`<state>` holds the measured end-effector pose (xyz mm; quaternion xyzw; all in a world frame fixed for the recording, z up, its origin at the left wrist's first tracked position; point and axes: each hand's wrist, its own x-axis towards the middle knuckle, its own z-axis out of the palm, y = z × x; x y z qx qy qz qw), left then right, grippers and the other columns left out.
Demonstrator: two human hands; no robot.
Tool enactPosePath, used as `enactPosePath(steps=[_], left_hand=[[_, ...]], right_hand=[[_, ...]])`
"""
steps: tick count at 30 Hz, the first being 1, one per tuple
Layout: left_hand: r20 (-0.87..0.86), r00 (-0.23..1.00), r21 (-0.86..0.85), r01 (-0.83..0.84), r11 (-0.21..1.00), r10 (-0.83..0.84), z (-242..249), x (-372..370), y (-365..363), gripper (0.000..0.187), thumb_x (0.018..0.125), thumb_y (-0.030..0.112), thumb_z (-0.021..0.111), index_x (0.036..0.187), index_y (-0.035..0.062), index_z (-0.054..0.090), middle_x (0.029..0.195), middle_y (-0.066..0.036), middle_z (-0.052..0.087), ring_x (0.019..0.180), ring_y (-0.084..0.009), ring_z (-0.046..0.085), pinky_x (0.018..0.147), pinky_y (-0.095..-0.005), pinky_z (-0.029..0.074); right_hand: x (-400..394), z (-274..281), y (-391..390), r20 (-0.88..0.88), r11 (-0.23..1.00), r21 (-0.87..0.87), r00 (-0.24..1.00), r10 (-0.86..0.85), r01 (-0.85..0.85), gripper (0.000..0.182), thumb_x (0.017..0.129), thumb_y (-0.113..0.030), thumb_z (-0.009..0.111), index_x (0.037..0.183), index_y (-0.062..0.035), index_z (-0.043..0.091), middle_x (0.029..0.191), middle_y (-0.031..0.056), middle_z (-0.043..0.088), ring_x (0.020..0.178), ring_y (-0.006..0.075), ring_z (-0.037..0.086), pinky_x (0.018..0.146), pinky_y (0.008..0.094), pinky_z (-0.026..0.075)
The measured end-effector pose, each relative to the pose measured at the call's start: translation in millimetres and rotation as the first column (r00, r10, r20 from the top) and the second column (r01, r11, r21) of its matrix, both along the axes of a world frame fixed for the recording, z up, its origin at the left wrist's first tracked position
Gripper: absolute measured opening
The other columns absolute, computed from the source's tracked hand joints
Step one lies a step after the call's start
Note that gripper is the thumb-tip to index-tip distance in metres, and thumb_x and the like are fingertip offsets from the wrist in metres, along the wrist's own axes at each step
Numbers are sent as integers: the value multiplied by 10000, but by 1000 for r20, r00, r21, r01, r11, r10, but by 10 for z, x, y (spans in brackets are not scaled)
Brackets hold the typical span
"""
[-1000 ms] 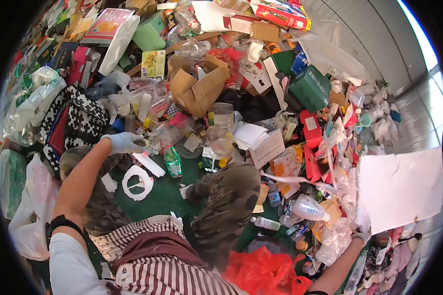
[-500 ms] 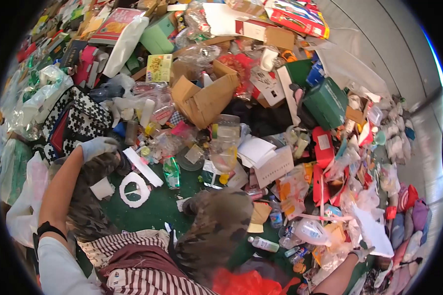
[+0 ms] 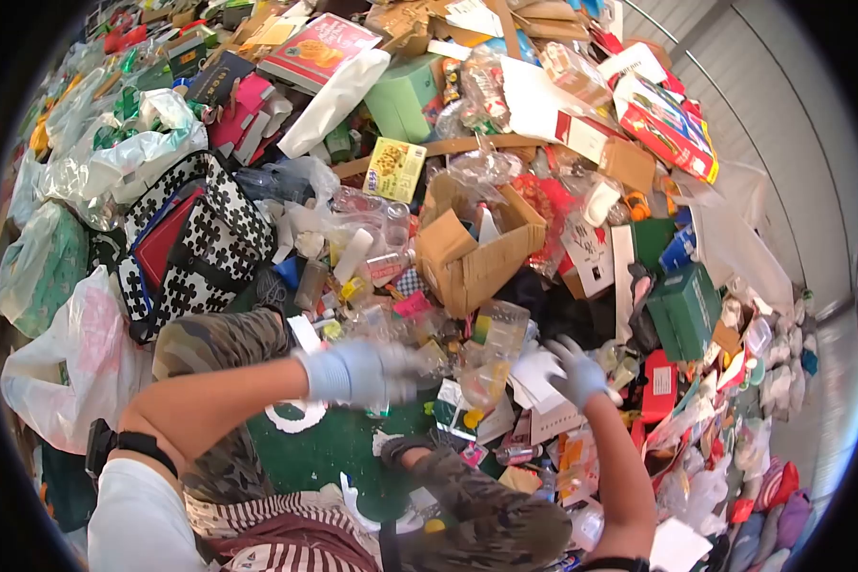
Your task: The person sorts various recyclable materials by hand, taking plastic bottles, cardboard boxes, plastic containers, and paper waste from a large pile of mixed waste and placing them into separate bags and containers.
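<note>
My left hand (image 3: pixel 360 372), in a pale grey-blue glove, hovers over the middle of the pile, its fingers smeared by motion. Just below its wrist, a white ring (image 3: pixel 295 416) lies on the green floor, partly covered by my forearm. My right hand (image 3: pixel 577 374), gloved the same way, has its fingers spread at the right edge of some white paper sheets (image 3: pixel 535 377). A clear plastic container (image 3: pixel 486 383) lies between the two hands. Above them stands an open cardboard box (image 3: pixel 476 262) with a white-capped bottle inside.
Mixed waste surrounds me. At left are a black-and-white patterned bag (image 3: pixel 205 238) and a white plastic bag (image 3: pixel 76 367). A dark green box (image 3: pixel 686 310) and a red box (image 3: pixel 657 386) lie at right, before a grey wall (image 3: pixel 781 162). My camouflage-clad knees flank the green floor (image 3: pixel 329 453).
My left hand has left my knee and swung right over the pile. My right hand has come up from the lower right to the paper sheets. The camera view has shifted left.
</note>
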<state>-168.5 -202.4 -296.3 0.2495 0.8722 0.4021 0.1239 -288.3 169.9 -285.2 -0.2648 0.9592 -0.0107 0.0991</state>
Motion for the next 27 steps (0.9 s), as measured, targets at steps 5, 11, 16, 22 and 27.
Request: enactPosePath(steps=[5, 11, 16, 22, 27], left_hand=[[148, 889, -552, 438, 710, -434, 96, 299, 110, 137, 763, 211, 536, 872, 136, 570, 723, -93, 586, 722, -274, 623, 585, -381, 495], [-53, 912, -375, 359, 855, -406, 143, 433, 31, 137, 803, 217, 497, 847, 108, 567, 801, -67, 597, 766, -254, 616, 617, -379, 493], [-117, 925, -466, 269, 843, -360, 186, 427, -48, 149, 779, 213, 524, 882, 121, 582, 810, -46, 593, 781, -228, 608, 666, -353, 468], [-409, 906, -267, -3, 964, -111, -150, 317, -35, 158, 759, 195, 537, 888, 114, 580, 848, -78, 567, 797, -249, 591, 683, -381, 466], [-226, 949, 216, -169, 962, 218, -423, 351, -86, 252, 776, 119, 531, 1023, 81, 568, 970, -136, 566, 909, -330, 552, 811, -382, 452]], right_hand=[[-1181, -442, -1751, -62, 996, 91, 998, -2, 8, 680, 711, -71, 581, 1334, -154, 321, 1409, 118, 272, 1079, 309, 516, 861, 408, 452], [-1315, -1298, -2184, -48, 970, 222, 995, -86, 94, 289, 864, -230, 476, 1139, -145, 488, 1170, 92, 482, 1017, 289, 559, 794, 427, 481], [-547, -1488, -2083, -286, 968, 204, 937, 199, -143, 124, 819, -252, 510, 863, -140, 541, 917, 64, 526, 747, 241, 611, 580, 379, 495], [638, -1042, -1961, -267, 937, 222, 907, 324, -270, 124, 787, -260, 546, 799, -138, 524, 816, 60, 510, 655, 222, 604, 549, 371, 476], [1831, -914, -1735, -126, 912, 199, 914, 386, -358, 82, 757, -217, 559, 783, -142, 539, 822, 49, 501, 671, 208, 587, 563, 347, 468]])
